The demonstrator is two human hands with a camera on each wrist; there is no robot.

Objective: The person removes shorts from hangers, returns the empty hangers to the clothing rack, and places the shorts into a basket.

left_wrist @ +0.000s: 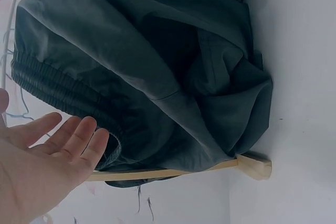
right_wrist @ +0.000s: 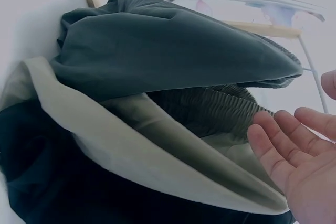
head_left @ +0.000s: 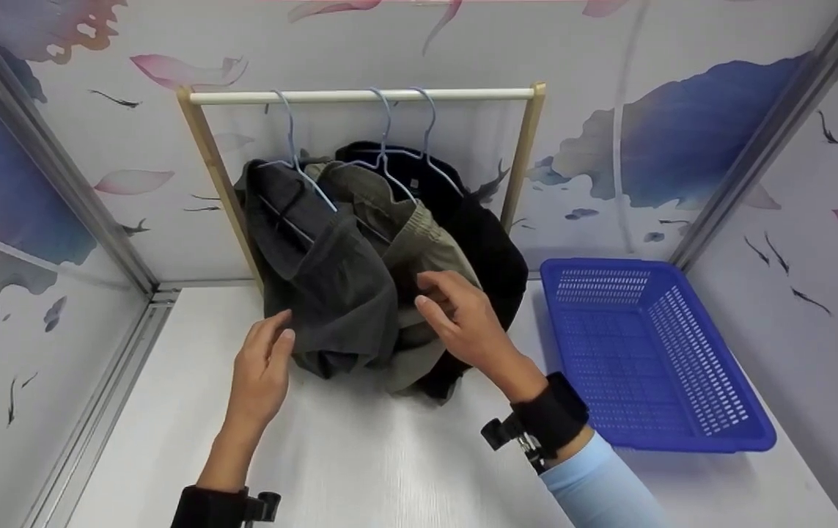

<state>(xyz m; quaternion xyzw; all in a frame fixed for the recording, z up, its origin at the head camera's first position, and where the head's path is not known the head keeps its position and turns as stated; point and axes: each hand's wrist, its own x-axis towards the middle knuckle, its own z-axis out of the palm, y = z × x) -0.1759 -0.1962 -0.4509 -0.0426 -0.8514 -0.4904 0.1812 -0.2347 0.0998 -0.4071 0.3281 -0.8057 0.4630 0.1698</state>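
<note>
Three garments hang by blue hangers from a white rail point(head_left: 360, 96): a dark grey one point(head_left: 338, 286) at left, an olive one point(head_left: 437, 246) in the middle and a black one point(head_left: 495, 242) at right. My left hand point(head_left: 261, 370) is at the grey garment's lower left side, fingers relaxed and holding nothing; the left wrist view shows the hand point(left_wrist: 52, 166) beside its elastic waistband point(left_wrist: 58, 93). In front of the olive garment is my right hand point(head_left: 466, 323), fingers loosely bent and empty. The right wrist view shows that hand point(right_wrist: 299, 156) near the olive waistband point(right_wrist: 210, 108); contact is unclear.
A blue plastic basket point(head_left: 609, 359) stands on the white table point(head_left: 360, 462) to the right of the rack. Wooden posts point(head_left: 523, 158) hold up the rail. Patterned panels with metal frame bars point(head_left: 763, 132) enclose the table at the back and sides.
</note>
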